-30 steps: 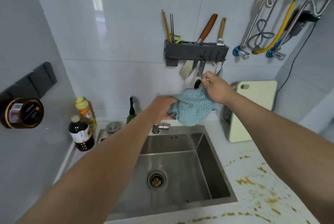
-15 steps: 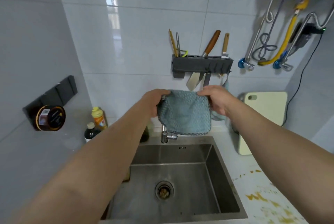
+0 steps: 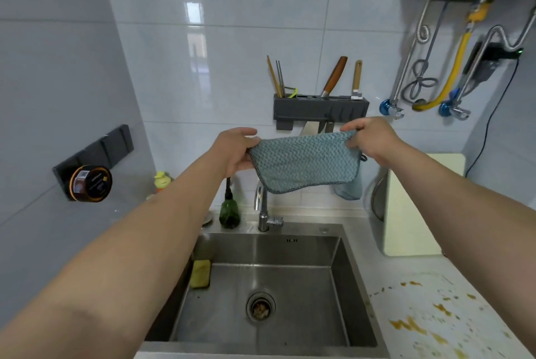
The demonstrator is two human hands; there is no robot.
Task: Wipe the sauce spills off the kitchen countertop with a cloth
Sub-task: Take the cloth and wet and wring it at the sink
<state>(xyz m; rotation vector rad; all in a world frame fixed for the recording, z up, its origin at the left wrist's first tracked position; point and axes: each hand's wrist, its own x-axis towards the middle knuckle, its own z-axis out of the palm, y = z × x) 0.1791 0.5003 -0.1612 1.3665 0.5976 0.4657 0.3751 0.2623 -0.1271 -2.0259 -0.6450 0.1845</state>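
Note:
A blue-green woven cloth (image 3: 304, 161) hangs spread out above the tap, held up in front of the tiled wall. My left hand (image 3: 235, 151) grips its left top corner and my right hand (image 3: 369, 139) pinches its right top corner. Brown-yellow sauce spills (image 3: 412, 325) are scattered over the white countertop (image 3: 406, 280) at the lower right, well below and apart from the cloth.
A steel sink (image 3: 266, 286) with a tap (image 3: 262, 207) and a yellow sponge (image 3: 200, 273) lies below. A knife rack (image 3: 320, 109) is on the wall, a cream cutting board (image 3: 417, 205) leans at right, a green bottle (image 3: 230, 210) stands behind the sink.
The cloth has been drawn out from a bunched shape to a wide flat spread between both hands, which moved apart. The view tilted upward.

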